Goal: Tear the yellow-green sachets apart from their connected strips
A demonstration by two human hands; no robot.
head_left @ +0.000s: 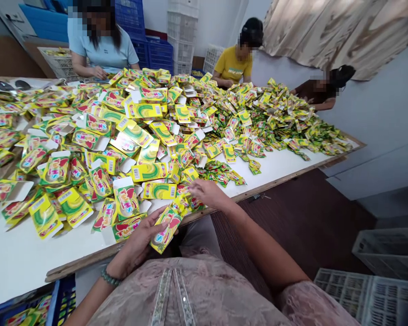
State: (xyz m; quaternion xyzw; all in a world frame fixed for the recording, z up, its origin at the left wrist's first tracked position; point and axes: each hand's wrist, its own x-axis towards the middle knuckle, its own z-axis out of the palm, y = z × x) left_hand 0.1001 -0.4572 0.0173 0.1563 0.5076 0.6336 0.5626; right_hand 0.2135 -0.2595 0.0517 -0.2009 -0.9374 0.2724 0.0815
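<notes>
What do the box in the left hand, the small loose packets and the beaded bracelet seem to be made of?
The box: likely thin printed card, glossy, given its flat panels, straight edges and shine.
The small packets: probably plastic or foil film, slightly shiny, judging by their crinkled surfaces.
The bracelet: smooth, rounded greenish beads, perhaps stone, though glass or plastic remains possible.

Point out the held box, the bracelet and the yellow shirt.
Held box (168,230), head view: printed front, near its middle.
Bracelet (110,277), head view: its beads.
Yellow shirt (234,68), head view: the chest.
</notes>
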